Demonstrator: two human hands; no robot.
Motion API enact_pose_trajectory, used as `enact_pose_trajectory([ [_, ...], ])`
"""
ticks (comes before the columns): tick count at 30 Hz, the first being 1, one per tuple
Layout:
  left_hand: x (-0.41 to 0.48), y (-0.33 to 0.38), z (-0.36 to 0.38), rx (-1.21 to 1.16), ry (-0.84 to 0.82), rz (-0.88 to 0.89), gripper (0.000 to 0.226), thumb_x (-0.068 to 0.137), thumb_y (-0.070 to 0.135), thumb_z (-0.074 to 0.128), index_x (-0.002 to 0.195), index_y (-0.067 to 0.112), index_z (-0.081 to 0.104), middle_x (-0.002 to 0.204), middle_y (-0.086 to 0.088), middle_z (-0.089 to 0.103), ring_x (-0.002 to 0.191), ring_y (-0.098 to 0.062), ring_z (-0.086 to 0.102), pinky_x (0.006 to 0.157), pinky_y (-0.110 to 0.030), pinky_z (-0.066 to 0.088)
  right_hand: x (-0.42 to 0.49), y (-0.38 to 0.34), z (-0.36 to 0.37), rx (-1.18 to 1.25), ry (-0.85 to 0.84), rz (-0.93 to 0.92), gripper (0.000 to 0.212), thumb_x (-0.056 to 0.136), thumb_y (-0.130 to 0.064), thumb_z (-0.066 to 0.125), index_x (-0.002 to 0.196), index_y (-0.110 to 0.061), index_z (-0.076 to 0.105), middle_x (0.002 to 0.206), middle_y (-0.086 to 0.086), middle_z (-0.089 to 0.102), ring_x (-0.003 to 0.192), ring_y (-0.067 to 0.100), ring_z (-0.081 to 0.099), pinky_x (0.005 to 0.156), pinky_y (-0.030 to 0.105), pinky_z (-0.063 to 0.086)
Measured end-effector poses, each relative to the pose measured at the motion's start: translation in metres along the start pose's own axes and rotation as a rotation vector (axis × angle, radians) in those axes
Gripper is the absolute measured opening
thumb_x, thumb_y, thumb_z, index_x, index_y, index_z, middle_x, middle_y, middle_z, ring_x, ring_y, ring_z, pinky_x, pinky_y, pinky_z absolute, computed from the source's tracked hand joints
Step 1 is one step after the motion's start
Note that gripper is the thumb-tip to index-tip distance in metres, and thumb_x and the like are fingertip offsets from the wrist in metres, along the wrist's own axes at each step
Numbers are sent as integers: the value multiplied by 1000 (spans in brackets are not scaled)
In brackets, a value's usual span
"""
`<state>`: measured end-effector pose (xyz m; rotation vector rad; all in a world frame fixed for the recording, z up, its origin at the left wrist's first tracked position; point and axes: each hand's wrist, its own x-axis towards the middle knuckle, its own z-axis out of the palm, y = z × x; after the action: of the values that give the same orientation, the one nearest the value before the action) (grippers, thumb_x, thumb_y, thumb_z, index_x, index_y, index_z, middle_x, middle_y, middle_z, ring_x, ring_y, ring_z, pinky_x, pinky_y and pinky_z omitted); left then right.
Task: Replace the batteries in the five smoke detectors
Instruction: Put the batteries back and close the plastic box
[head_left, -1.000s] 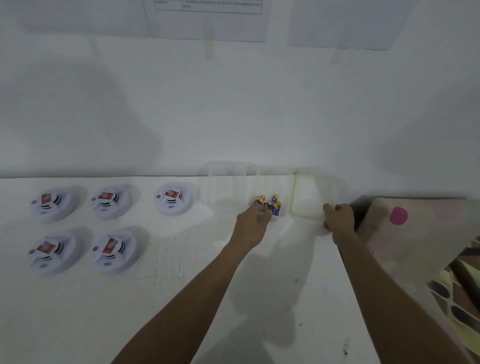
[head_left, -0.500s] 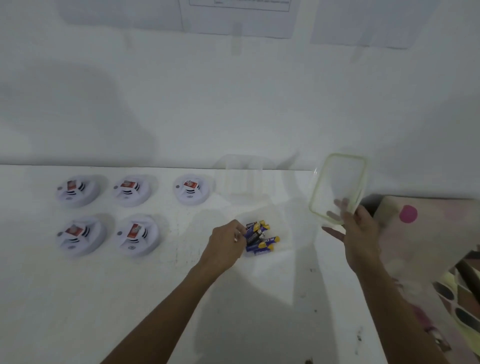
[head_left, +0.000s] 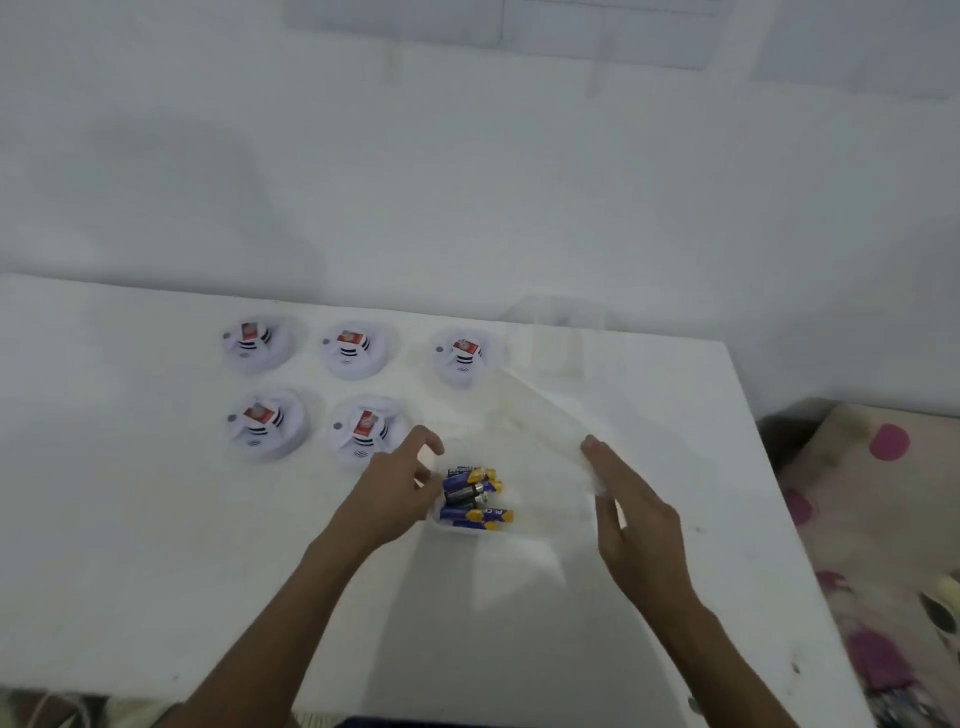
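Far left on the white table (head_left: 130, 519): 5 round white smoke detectors (head_left: 353, 351), 3 in the back row and 2 in the front row, each with a red label on top, all apart from one another. Just right of the front row: the left hand (head_left: 395, 493), palm down, fingers loosely curved and spread, gripping nothing, thumb side just beside the left wall of a small clear container (head_left: 467, 527). Inside that container: a heap of blue-and-yellow cylindrical batteries (head_left: 475, 499), lying on their sides. Further back, by the wall: a second clear container (head_left: 553, 338), faint. Right of the batteries: a translucent lid (head_left: 540, 415), blurred, tilted, off the container. At its near edge: the right hand (head_left: 634, 519), fingers straight; pinching or merely touching, cannot tell. Far right, beyond the table edge: a patterned cloth (head_left: 883, 545) with pink spots.
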<state>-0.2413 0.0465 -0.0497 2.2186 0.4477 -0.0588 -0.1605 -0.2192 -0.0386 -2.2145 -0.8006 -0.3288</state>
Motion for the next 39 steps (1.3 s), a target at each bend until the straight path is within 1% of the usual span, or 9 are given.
enact_pose_trajectory([
  [3,-6,-14,-13,-19,-8,-37,23,93,24,57,99,41,43,86,1,71,65,-12,69,62,-36,61,-9,-11,15,-107,-26,-133,49,88,6,49,133,-12,54,141,-1,50,134,11,43,107,20,38],
  [9,-14,-30,-30,-53,-14,-35,25,91,27,59,95,46,43,83,8,71,62,-10,69,61,-34,61,-25,-28,27,-204,-51,-196,46,90,-1,36,131,-6,56,141,3,49,134,18,43,106,22,39],
  [12,-16,-33,-31,-83,-8,-33,20,93,27,57,104,40,47,83,8,71,63,-9,68,63,-33,61,-30,-36,32,-240,-58,-237,53,78,16,50,127,-3,59,137,8,54,131,25,46,97,29,48],
  [15,-16,-33,-34,-186,101,-27,14,97,21,50,102,30,59,88,2,68,67,-4,66,58,-26,59,-34,-43,37,-257,-104,-244,61,65,23,65,121,-2,63,132,10,58,127,30,50,87,32,56],
  [19,-17,-30,-36,-350,119,-62,18,98,22,51,96,24,68,92,0,68,71,-8,66,57,-21,56,-38,-45,42,-275,-154,-246,56,67,18,68,119,-3,65,130,12,59,126,32,51,83,40,57],
  [23,-18,-34,-33,-413,103,-78,9,94,25,59,96,29,67,93,3,69,81,-13,68,60,-22,58,-43,-44,43,-244,-173,-279,38,89,-4,47,123,-7,62,136,10,54,132,29,45,88,42,54],
  [29,-19,-38,-30,-491,131,-137,17,91,25,65,105,35,64,95,1,68,83,-15,67,57,-21,56,-47,-46,41,-138,-203,-188,40,89,-29,47,122,-15,64,143,6,48,135,23,41,85,36,56],
  [34,-19,-38,-31,-514,158,-135,21,91,21,64,104,37,66,92,0,69,81,-15,67,57,-21,56,-42,-45,39,-88,-172,-130,30,84,-22,62,112,-13,69,136,7,54,127,22,47,87,27,53],
  [39,-21,-40,-32,-501,108,-124,20,92,24,62,98,43,66,89,7,71,80,-10,68,59,-22,57,-32,-48,42,-20,-63,45,27,83,-15,64,109,-13,69,129,5,58,116,17,50,98,14,37],
])
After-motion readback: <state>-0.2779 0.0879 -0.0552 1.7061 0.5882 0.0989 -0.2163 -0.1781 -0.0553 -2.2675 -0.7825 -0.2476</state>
